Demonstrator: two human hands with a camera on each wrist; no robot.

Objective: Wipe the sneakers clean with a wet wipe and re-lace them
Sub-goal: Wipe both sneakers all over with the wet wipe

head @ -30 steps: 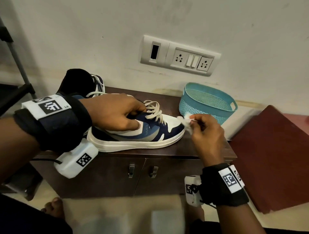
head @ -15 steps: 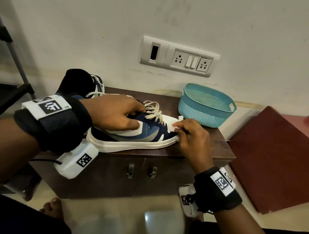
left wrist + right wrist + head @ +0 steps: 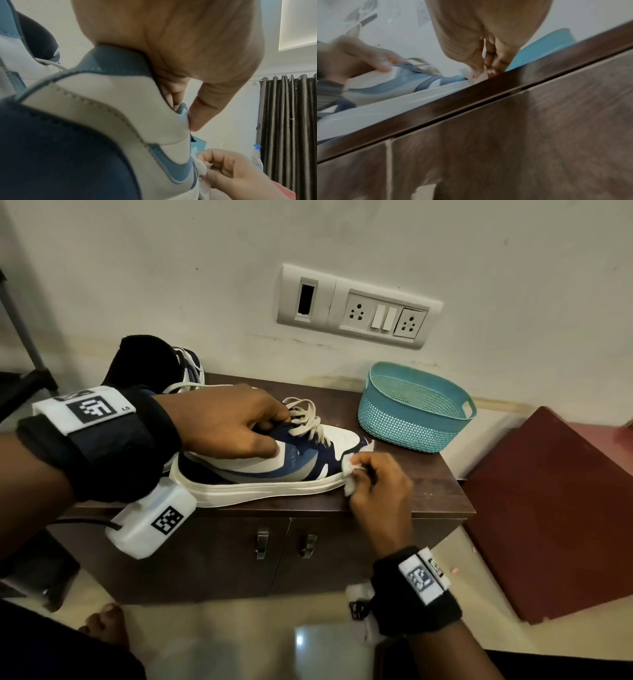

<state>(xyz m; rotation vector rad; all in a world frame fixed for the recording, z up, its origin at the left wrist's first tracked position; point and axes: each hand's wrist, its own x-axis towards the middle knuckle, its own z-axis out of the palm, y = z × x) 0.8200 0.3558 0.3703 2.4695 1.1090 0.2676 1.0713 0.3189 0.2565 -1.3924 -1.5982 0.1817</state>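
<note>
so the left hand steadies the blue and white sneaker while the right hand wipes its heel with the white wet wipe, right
Not quite: the right hand presses the white wet wipe against the toe end, not the heel, as the head view shows. The left hand does steady the blue and white sneaker.

Teal mesh basket (image 3: 414, 414) sits at cabinet (image 3: 442, 494) top's back right corner, near wall. White switch/socket panel (image 3: 356, 308) on wall above back edge. Two metal door handles (image 3: 262, 542) on cabinet front, below front edge. Dark curtain (image 3: 289, 128) in left wrist view.
</note>
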